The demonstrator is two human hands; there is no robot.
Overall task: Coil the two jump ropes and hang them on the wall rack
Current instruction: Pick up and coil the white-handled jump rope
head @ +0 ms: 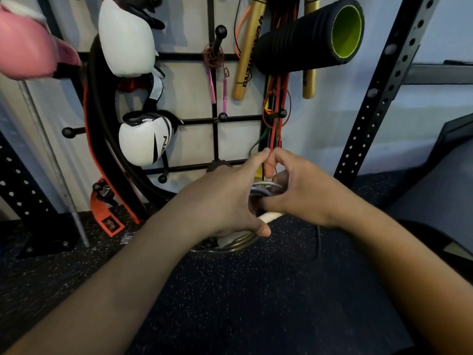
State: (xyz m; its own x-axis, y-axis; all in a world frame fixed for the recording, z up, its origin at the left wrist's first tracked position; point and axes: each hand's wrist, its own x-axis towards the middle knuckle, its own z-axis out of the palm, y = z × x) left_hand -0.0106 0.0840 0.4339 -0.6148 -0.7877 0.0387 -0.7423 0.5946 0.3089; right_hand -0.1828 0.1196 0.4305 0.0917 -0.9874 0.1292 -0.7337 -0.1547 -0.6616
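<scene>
A coiled jump rope (239,243) of clear grey cord with a white handle (271,217) sits between my two hands, low in front of the wall rack (215,134). My left hand (227,201) wraps around the coil from the left, thumb pressed on its lower loops. Gripping the upper loops (265,188) from the right is my right hand (304,190), its thumb touching my left index fingertip. Another jump rope, thin and dark red with pink handles (212,84), hangs coiled on a rack peg (220,30).
White boxing gloves (144,139), a pink glove (25,47), an orange-edged belt (102,160), gold sticks (247,52), a black and green foam roller (312,34) and resistance bands (276,103) hang on the rack. Perforated black uprights (381,90) stand on both sides. Dark speckled floor (256,290) lies below.
</scene>
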